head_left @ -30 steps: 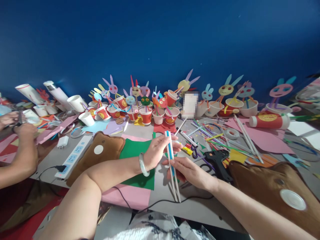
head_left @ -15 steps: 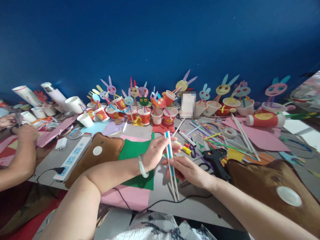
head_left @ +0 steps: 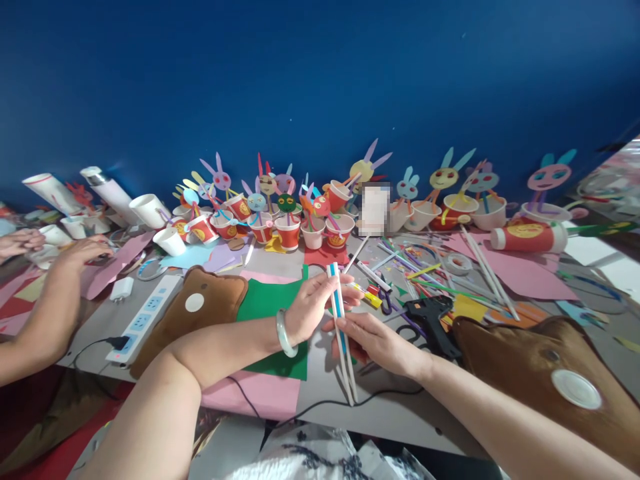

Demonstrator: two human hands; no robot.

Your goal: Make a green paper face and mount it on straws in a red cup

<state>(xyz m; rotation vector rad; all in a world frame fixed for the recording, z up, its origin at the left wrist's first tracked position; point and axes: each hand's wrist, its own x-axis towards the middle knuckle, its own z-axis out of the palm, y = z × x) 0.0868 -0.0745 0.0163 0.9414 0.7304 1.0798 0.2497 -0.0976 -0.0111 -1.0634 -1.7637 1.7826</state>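
Note:
My left hand (head_left: 316, 303), with a pale bangle on its wrist, pinches the upper part of a pair of white paper straws (head_left: 342, 337) with a blue strip between them. My right hand (head_left: 376, 342) grips the same straws lower down, fingers curled round them. The straws stand tilted over the grey table (head_left: 390, 417), their lower ends near a black cable (head_left: 320, 404). Green paper (head_left: 265, 300) and pink paper (head_left: 260, 393) lie under my left forearm.
A row of paper cup rabbits (head_left: 287, 223) lines the back by the blue wall. A black glue gun (head_left: 430, 317), loose straws (head_left: 480, 263), a tape roll (head_left: 457, 265) and a red tube (head_left: 530, 237) lie right. Two brown pads (head_left: 200, 310) flank me. Another person's hands (head_left: 75, 253) work at left by a power strip (head_left: 145, 317).
My hands and the straws have hardly moved. The other person's hand at the left has let go of what it held and reached out flat over pink paper.

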